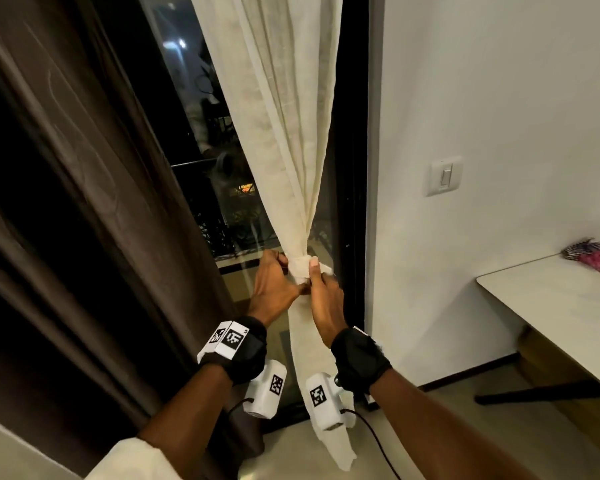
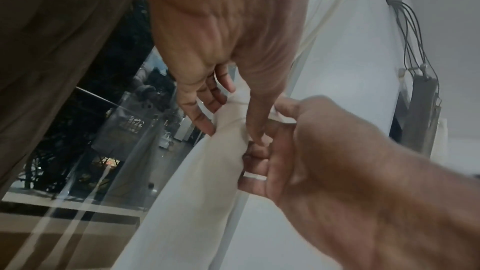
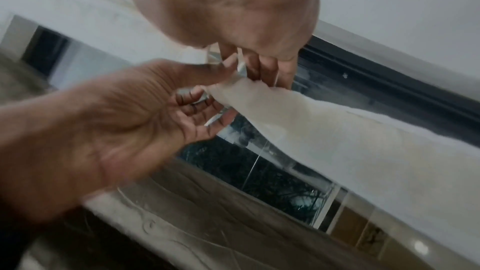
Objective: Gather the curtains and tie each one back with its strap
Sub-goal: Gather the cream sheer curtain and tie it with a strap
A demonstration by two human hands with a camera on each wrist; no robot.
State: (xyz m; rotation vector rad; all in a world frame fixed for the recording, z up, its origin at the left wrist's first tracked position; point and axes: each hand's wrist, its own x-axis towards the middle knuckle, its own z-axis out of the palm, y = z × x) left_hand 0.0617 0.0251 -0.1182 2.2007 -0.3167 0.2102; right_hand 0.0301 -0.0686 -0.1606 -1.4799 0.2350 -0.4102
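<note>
A cream sheer curtain (image 1: pixel 284 133) hangs by the window's right frame, gathered into a narrow bundle at waist height. A cream strap (image 1: pixel 300 268) is wrapped around the gathered neck. My left hand (image 1: pixel 284 268) grips the bundle at the strap from the left, fingers behind and thumb in front (image 2: pixel 228 122). My right hand (image 1: pixel 317 271) pinches the strap on the right side, thumb pressed on the band, and a short strap end (image 1: pixel 327 270) sticks out beyond it. The curtain's tail (image 1: pixel 326 410) hangs below both wrists. In the right wrist view the curtain (image 3: pixel 337 130) runs between both hands.
A dark brown curtain (image 1: pixel 84 202) hangs ungathered at the left. Between the curtains is dark window glass (image 1: pixel 194 98) and a black frame (image 1: pixel 354 168). On the right stand a white wall with a light switch (image 1: pixel 444 176) and a white table (image 1: pixel 551 306) with folded cloth (image 1: pixel 596 258).
</note>
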